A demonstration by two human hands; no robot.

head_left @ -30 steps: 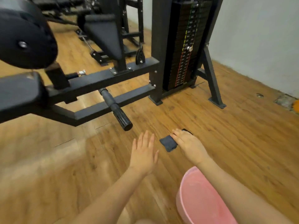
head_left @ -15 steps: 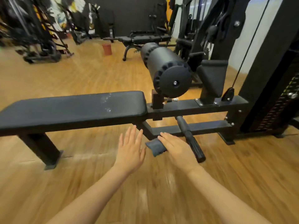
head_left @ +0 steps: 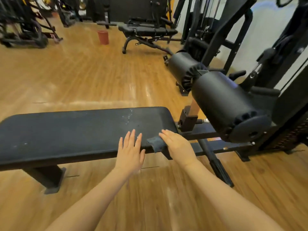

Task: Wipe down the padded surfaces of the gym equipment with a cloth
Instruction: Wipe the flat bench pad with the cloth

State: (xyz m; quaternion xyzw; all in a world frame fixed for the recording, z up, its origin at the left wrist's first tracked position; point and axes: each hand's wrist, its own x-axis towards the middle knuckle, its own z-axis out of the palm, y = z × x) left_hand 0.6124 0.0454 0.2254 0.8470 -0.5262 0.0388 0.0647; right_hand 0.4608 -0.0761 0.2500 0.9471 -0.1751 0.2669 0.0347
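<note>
A long black padded bench (head_left: 66, 135) runs across the middle of the view, with a few water drops near its right end. My right hand (head_left: 178, 145) holds a small dark grey cloth (head_left: 155, 144) at the bench's near right edge; part of the cloth is hidden under my palm. My left hand (head_left: 130, 152) hovers flat with straight fingers over the bench's near edge, just left of the cloth, holding nothing. Two black roller pads (head_left: 221, 104) sit on the frame to the right of the bench.
A black steel frame (head_left: 206, 132) with a grip bar (head_left: 215, 162) extends right toward a weight stack. Another bench (head_left: 150, 32) and a red cylinder (head_left: 103, 37) stand farther back on the wooden floor (head_left: 75, 75). More machines line the back left.
The view lifted from the floor and the pink bucket up to the bench. Both hands rose with it and now sit over the bench's near right edge, the cloth still in my right hand.
</note>
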